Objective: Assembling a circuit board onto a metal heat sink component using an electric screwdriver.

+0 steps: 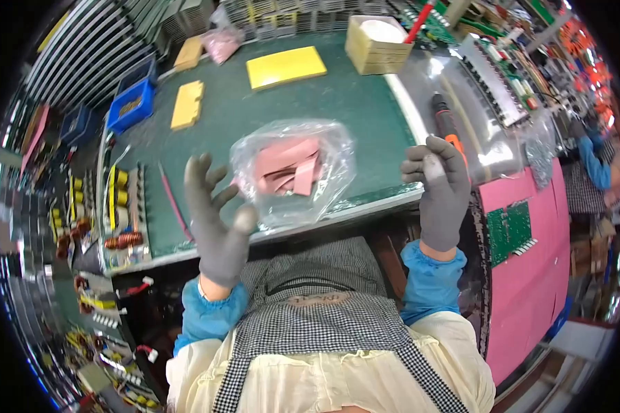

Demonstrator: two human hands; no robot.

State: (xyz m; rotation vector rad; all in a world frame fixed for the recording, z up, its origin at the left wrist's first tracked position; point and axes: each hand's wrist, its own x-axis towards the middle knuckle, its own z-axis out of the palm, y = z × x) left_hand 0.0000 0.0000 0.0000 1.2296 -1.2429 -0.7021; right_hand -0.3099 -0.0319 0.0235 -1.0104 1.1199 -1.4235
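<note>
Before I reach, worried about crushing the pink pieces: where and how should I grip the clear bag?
Perhaps pinch the clear bag at its right edge, with the right hand from that side: film spreads loose there; the pink pieces lie centrally.

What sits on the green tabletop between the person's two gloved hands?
Head view: a clear plastic bag with pink pieces inside lies there, with bare green tabletop between it and the right hand.

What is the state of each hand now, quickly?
Left hand: open, fingers spread, near the clear plastic bag.
Right hand: fingers partly curled; whether it holds something cannot be told.
</note>
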